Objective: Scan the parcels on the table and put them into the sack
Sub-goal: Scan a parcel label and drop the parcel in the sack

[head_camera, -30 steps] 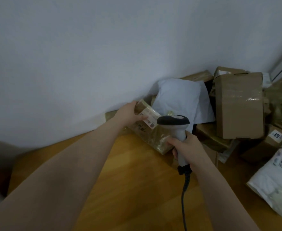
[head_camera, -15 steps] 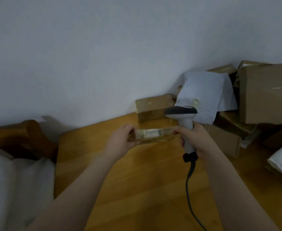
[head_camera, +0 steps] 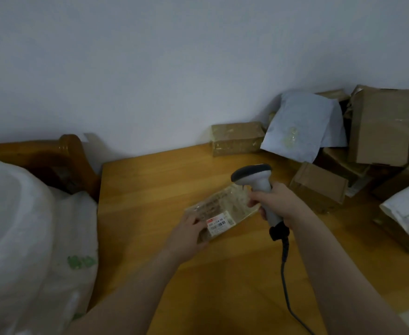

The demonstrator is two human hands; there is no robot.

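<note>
Since half a second ago the flat parcel [head_camera: 225, 206] has turned from edge-on to face-up, its white label [head_camera: 219, 223] now readable side up, and it sits lower over the table [head_camera: 150, 189]; whether it touches the wood I cannot tell. The left hand [head_camera: 189, 232] grips its near end, thumb on top beside the label. The right hand [head_camera: 279, 205] is curled round the handle of the scanner [head_camera: 255, 176], whose head sits over the parcel's far end. The white sack [head_camera: 29, 238] bulges just past the table's left edge, its contents hidden. Bare wood lies between the hands and the piled boxes [head_camera: 382, 126] at the back right.
</note>
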